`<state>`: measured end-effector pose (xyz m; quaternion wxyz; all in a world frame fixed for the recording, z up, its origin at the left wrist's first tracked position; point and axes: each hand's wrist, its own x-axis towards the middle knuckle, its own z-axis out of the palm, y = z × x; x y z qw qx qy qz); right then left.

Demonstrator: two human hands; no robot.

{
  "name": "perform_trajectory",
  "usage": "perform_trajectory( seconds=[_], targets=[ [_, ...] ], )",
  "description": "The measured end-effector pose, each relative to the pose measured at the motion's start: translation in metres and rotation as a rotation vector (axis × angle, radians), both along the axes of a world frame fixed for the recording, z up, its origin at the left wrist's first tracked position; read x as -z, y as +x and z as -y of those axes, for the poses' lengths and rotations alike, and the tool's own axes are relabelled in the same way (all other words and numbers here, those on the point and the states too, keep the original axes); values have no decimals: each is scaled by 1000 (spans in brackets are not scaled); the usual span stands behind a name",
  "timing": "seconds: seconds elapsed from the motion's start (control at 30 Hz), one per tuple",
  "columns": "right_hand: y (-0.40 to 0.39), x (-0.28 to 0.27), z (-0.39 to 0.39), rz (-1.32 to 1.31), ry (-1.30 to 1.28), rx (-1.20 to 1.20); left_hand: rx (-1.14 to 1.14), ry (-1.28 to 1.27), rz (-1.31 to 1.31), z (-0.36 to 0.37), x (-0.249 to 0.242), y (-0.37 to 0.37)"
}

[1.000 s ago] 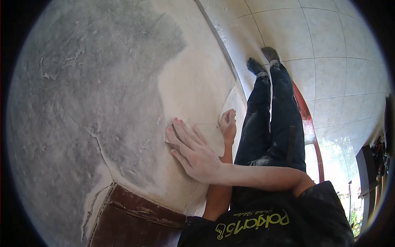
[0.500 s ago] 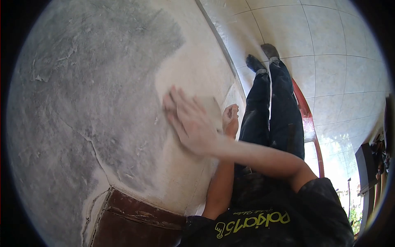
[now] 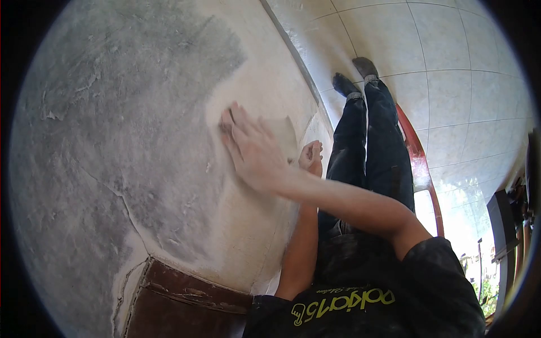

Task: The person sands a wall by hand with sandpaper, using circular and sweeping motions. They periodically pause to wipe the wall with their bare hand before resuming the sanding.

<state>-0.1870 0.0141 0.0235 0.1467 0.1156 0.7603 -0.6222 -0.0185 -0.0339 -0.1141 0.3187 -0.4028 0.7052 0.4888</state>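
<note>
My right hand (image 3: 253,149) lies against the plastered wall (image 3: 225,236), its fingers stretched towards the grey patch (image 3: 146,112). Pressed under the palm is a thin beige sheet (image 3: 283,132), whose squared edge shows beyond the hand; most of it is covered. Some blur softens the fingers. My left hand (image 3: 311,158) hangs close by, between the wall and my legs, with its fingers curled in and no object visible in it.
Cracks run down the grey patch to a dark brown panel (image 3: 186,307) at the lower left. My legs stretch over the tiled floor (image 3: 451,101). A red curved chair part (image 3: 414,143) stands beside them. Dark furniture (image 3: 501,225) is at the far right.
My right hand and the beige sheet under it have moved together up the frame, along the wall. My left hand has shifted only slightly, and the whole view has moved a little.
</note>
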Motion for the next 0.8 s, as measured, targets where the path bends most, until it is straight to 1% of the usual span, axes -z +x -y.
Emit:
perform_trajectory(
  seconds=[0.1, 0.2, 0.3, 0.4, 0.5, 0.57, 0.7, 0.8],
  targets=[
    [47, -43, -4, -80, -90, -28, 10, 1, -1, -2, -10, -9],
    [63, -49, -10, -155, -77, -83, 7, 25, 12, -1, -11, -8],
    [39, -29, -17, -21, -153, -144, 11, 27, 26, -3, -11, -8],
    [26, -16, -24, 51, -354, -41, 6, 15, 30, -2, -12, 0],
    [61, -28, -6, -107, -412, 89, 2, 15, 7, 1, -17, -1],
    [82, -28, -1, -124, -328, 31, 3, 13, -3, 1, -21, -3],
    [97, -27, -2, -137, -178, -68, 16, 14, 8, 6, -18, 3],
    [99, -8, 2, -265, -160, -26, 36, 30, 13, 5, -18, 5]
  ],
)
